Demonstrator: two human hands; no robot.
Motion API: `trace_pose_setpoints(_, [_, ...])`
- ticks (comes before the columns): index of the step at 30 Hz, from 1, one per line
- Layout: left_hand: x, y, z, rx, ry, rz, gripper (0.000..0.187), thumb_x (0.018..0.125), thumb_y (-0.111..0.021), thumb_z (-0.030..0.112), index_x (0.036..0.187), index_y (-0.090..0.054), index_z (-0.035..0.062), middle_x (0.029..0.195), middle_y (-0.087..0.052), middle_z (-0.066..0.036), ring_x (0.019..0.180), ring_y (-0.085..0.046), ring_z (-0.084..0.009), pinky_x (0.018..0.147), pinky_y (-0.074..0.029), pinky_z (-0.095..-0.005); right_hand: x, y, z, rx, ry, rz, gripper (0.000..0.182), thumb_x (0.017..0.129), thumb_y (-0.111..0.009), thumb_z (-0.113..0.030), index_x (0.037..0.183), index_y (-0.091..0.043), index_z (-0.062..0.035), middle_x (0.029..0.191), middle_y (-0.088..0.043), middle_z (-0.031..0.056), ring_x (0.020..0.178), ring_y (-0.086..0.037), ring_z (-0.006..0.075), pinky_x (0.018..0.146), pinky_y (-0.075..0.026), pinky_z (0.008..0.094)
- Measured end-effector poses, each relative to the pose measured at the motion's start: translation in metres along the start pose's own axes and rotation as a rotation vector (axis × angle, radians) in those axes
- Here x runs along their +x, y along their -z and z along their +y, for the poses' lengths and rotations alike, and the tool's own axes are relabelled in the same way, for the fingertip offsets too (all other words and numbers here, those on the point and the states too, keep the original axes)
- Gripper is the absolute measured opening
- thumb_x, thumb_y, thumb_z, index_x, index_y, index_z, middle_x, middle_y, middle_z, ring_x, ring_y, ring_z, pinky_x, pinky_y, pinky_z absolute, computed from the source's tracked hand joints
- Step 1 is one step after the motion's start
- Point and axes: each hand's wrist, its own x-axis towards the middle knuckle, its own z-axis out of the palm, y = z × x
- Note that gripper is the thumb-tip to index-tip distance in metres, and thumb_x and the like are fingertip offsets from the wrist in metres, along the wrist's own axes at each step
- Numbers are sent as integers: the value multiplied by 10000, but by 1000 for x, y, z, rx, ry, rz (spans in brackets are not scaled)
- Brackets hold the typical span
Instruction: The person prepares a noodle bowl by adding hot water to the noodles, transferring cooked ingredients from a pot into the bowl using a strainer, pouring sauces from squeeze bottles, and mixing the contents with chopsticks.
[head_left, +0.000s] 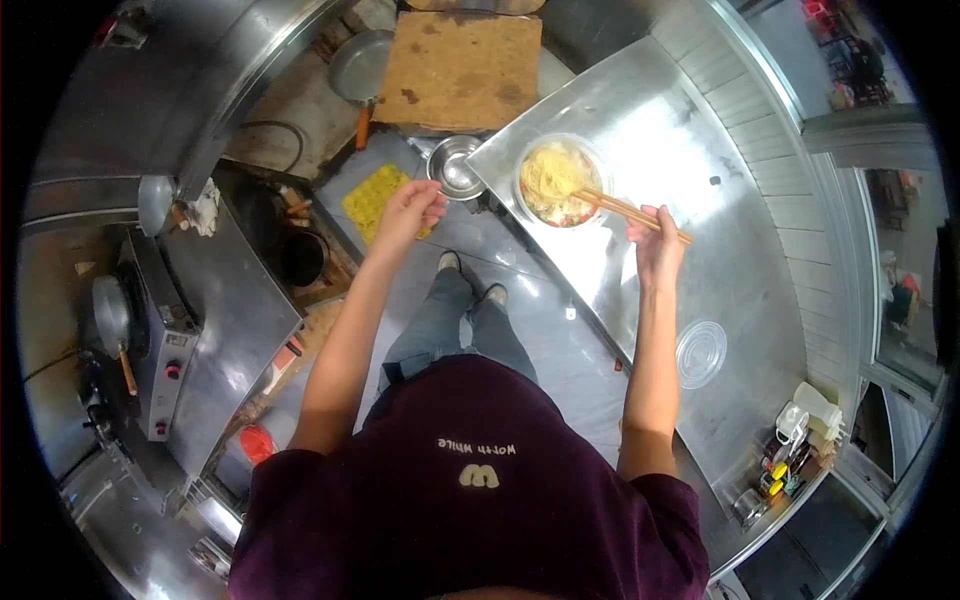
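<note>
The right hand [658, 238] grips wooden chopsticks [625, 208], their tips at the noodles [554, 174] in a round bowl [562, 222] near the steel counter's [735, 300] near-left edge. Bare steel spreads right of the bowl; a clear lid [701, 354] lies closer to the body. The left hand [408, 208], off the counter, is loosely curled beside a metal pan [456, 168]; whether it pinches anything, I cannot tell.

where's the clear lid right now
In the head view, the lid lies on the steel counter on the person's right, just outside the right forearm and nearer the body than the noodle bowl.
</note>
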Motion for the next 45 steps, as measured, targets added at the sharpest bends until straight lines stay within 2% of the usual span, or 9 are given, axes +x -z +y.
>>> trace_pose_setpoints(5, [0, 0, 1, 9, 5, -4, 216, 884, -468, 224, 1031, -525, 76, 884, -563, -14, 782, -541, -101, 711, -432, -232, -5, 5, 7, 255, -3, -38, 322, 881, -457, -249, 881, -557, 58, 696, -604, 183, 540, -589, 210, 512, -492, 280])
trace_pose_setpoints(10, [-1, -6, 5, 9, 10, -6, 229, 879, -473, 229, 1038, -523, 72, 892, -564, -18, 788, -542, -104, 709, -431, -233, -33, -17, -44, -290, 193, 95, 326, 868, -475, -251, 825, -573, 57, 690, -593, 141, 532, -568, 190, 534, -467, 270])
trace_pose_setpoints(15, [-2, -9, 7, 12, -8, -14, 227, 877, -475, 231, 1032, -528, 74, 900, -569, -20, 786, -547, -104, 706, -430, -231, -54, -35, -81, -442, 457, 59, 306, 877, -475, -215, 827, -610, 56, 717, -603, 111, 563, -557, 148, 571, -440, 251])
trace_pose_setpoints(20, [3, -12, -1, 54, 12, -36, 230, 873, -484, 237, 1028, -537, 75, 881, -579, -16, 775, -552, -104, 703, -432, -230, -57, -59, -57, -667, 298, -173, 274, 886, -471, -176, 845, -610, 56, 718, -584, 69, 639, -562, 127, 614, -437, 246])
trace_pose_setpoints(25, [6, -32, 1, 109, 44, -91, 256, 861, -510, 261, 1033, -538, 75, 886, -585, -16, 798, -553, -102, 699, -437, -236, -62, -46, -67, -531, 353, -40, 267, 884, -475, -159, 822, -608, 64, 715, -565, 78, 635, -565, 138, 603, -448, 240])
trace_pose_setpoints(28, [17, -47, -1, 134, 44, -153, 282, 857, -513, 296, 1034, -539, 78, 902, -586, -22, 818, -554, -106, 708, -438, -240, -67, -60, -63, -741, 291, -261, 267, 884, -479, -161, 821, -607, 65, 731, -569, 78, 625, -567, 144, 606, -450, 243])
trace_pose_setpoints(34, [33, -74, 4, 148, 38, -152, 401, 852, -481, 414, 1069, -513, 79, 956, -563, -43, 849, -549, -132, 733, -441, -268, -75, -37, -97, -465, 459, -30, 313, 884, -469, -204, 809, -594, 73, 724, -596, 120, 589, -582, 178, 591, -477, 275])
trace_pose_setpoints(38, [40, -75, -13, 95, 41, -150, 463, 838, -486, 453, 1106, -473, 76, 1010, -537, -49, 868, -529, -131, 737, -440, -273, -75, -16, -72, -535, 329, -17, 321, 884, -466, -230, 845, -583, 66, 704, -590, 122, 589, -583, 184, 588, -473, 287])
trace_pose_setpoints(45, [33, -76, -16, 124, -25, -165, 520, 819, -520, 469, 1146, -419, 78, 1046, -506, -44, 922, -489, -132, 768, -426, -292, -80, 34, -26, -129, 178, 100, 283, 876, -486, -233, 886, -550, 43, 752, -586, 147, 578, -584, 219, 568, -488, 321])
